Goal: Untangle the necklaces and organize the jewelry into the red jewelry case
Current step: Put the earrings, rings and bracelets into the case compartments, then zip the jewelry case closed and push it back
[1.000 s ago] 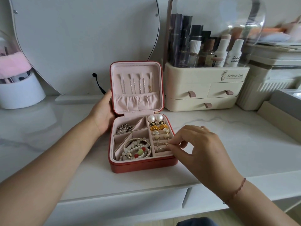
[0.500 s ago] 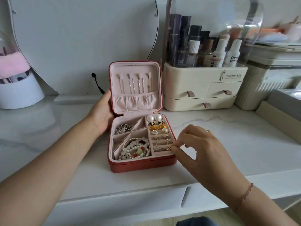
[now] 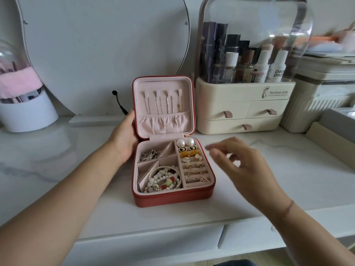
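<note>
The red jewelry case [image 3: 172,197] stands open on the white table, lid upright. Several thin necklaces [image 3: 163,102] hang from tabs in the lid above a pink pocket. Pearl and bead bracelets [image 3: 165,179] fill the front left compartment, and a silver chain [image 3: 149,154] lies in the back left one. Earrings and rings [image 3: 192,162] sit in the right-hand rows. My left hand [image 3: 124,143] holds the case's left side at the hinge. My right hand [image 3: 242,166] hovers to the right of the case, blurred, fingers loosely curled and holding nothing.
A cream cosmetics organizer [image 3: 242,108] with drawers and a clear dome stands behind the case on the right. A round mirror [image 3: 103,50] leans at the back, with a black plug [image 3: 119,102] beside it. A white brush holder [image 3: 26,112] is far left; boxes [image 3: 326,116] far right.
My right hand has lifted away from the front right ring rows and moved right and back, its fingers loosening. The left hand and the case have stayed in place.
</note>
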